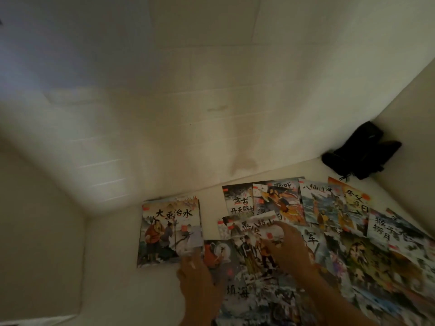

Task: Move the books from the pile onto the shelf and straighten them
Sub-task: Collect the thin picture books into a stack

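white shelf [106,267] lies bare left of stack [168,231]; left hand [195,276] fingers flat, right hand [286,245] unclear.

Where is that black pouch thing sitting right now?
In the head view, the black pouch lies at the right, in the corner against the white wall, just beyond the spread of picture books.

single head cam, wide-angle, looking forward and steeply down from above. close range: both forearms enter from the bottom edge, spread of books [306,231] fills lower right. white wall [188,90] takes the upper half. edges blurred. no second view.
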`<state>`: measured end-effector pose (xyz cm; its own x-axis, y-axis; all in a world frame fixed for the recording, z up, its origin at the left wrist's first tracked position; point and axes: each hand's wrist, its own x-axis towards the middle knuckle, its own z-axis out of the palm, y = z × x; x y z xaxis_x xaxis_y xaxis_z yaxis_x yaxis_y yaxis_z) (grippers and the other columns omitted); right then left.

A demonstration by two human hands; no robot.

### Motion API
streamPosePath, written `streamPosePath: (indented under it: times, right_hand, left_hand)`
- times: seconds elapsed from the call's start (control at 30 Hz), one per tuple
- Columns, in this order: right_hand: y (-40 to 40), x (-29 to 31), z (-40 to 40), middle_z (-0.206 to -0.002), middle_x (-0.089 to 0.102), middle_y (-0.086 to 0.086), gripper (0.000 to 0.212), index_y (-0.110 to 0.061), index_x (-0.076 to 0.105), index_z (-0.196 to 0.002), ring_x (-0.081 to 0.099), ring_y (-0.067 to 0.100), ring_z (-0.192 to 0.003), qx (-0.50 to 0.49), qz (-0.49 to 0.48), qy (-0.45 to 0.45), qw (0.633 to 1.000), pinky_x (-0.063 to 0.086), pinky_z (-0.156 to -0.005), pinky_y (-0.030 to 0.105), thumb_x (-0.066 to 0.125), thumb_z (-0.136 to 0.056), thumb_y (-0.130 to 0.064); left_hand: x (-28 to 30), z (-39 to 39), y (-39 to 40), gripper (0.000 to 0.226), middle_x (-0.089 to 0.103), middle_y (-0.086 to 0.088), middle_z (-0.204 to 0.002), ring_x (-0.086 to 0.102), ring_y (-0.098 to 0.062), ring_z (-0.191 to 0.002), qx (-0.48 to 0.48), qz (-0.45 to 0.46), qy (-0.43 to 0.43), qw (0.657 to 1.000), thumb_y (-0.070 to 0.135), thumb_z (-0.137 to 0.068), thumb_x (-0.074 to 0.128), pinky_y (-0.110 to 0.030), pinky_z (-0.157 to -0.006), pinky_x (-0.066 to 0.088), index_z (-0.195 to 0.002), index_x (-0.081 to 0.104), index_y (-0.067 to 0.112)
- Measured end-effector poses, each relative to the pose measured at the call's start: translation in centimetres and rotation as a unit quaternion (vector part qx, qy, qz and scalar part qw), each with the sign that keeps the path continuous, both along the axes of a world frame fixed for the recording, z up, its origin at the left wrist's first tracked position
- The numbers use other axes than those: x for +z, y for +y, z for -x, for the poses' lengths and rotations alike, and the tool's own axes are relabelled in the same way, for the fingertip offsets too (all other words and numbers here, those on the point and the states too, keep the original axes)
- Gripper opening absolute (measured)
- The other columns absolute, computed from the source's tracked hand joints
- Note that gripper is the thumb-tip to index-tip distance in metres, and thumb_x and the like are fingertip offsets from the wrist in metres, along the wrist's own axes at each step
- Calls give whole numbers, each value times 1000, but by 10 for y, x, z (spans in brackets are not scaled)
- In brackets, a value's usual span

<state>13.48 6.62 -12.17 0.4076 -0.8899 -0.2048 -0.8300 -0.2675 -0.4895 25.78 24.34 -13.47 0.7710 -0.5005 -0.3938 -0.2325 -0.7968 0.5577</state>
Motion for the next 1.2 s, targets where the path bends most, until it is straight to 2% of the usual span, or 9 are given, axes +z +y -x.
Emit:
streamPosePath:
  times: [0.17, 0.3, 0.43, 0.53, 0.7, 0.87, 1.03, 1.1, 1.2]
  right_hand:
    - [-11, -17, 40, -161, -4, 10, 102, -28, 6, -153, -5, 35, -148, 32, -63, 164, 984, 8, -118, 55, 52, -75, -76]
    - [4, -22, 50, -160, -20, 3, 103, -32, -6, -152, -16, 35, -146, 51, -77, 210, 973, 8, -113, 65, 43, -76, -81]
    - [23, -20, 59, -159, -23, -3, 107, -30, -10, -152, -14, 27, -148, 79, -52, 234, 968, 9, -113, 65, 21, -70, -91]
    - [37, -16, 61, -158, -25, -8, 125, -30, -13, -152, -17, 21, -148, 122, -55, 217, 967, 6, -112, 65, -7, -45, -96]
    - [29, -14, 75, -160, -13, -9, 90, -33, 2, -153, 7, 15, -148, 100, 12, 101, 990, 16, -114, 57, 23, -80, -82]
    - [11, -29, 112, -160, -18, 13, 113, -25, -8, -153, -14, 35, -147, -18, -27, 220, 975, 6, -114, 63, -7, -61, -92]
    - [29, -34, 84, -161, -10, 10, 123, -21, -5, -154, -10, 32, -148, -8, -18, 193, 981, 11, -114, 59, -36, -51, -82]
    - [35, -35, 65, -162, -10, 3, 120, -20, -5, -154, -10, 24, -149, 13, -26, 139, 990, 9, -117, 54, -35, -55, -81]
    - [36, -32, 52, -162, -2, -2, 97, -23, 4, -154, -1, 19, -150, 44, -29, 69, 996, 9, -119, 51, -9, -77, -80]
  left_hand:
    - [4, 50, -13, 103, 20, -17, -147, 32, -36, -131, 46, -43, 30, 998, 45, -78, 68, -43, -104, 38, -151, -2, 27]
    - [7, 60, -45, 101, 4, -19, -151, 22, -39, -136, 65, -141, 54, 986, 58, -79, 64, -41, -107, 35, -146, 3, 15]
    - [7, 74, -65, 96, 19, -17, -142, 30, -36, -128, 74, -143, 17, 987, 62, -78, 62, -40, -100, 40, -143, 10, 14]
    - [5, 69, -71, 105, 31, -21, -138, 35, -39, -126, 81, -131, 21, 988, 59, -74, 69, -43, -102, 38, -144, 8, 11]
    - [2, 39, -67, 112, 46, -20, -136, 48, -33, -124, 85, -76, 63, 991, 54, -72, 74, -39, -104, 35, -142, 11, -7]
    - [1, 29, -68, 98, 48, -16, -133, 50, -31, -122, 25, -97, 89, 991, 58, -74, 71, -39, -103, 40, -136, 24, -2]
    - [3, 25, -70, 78, 56, -13, -126, 57, -29, -114, -25, -75, 48, 996, 51, -78, 70, -36, -95, 46, -130, 34, 5]
    - [12, 22, -70, 66, 59, -8, -122, 58, -26, -112, -51, -109, 15, 993, 55, -82, 63, -34, -93, 43, -125, 38, 12]
    - [14, 19, -68, 54, 62, -3, -113, 58, -25, -113, -40, -100, 1, 994, 58, -84, 57, -36, -96, 39, -119, 44, 19]
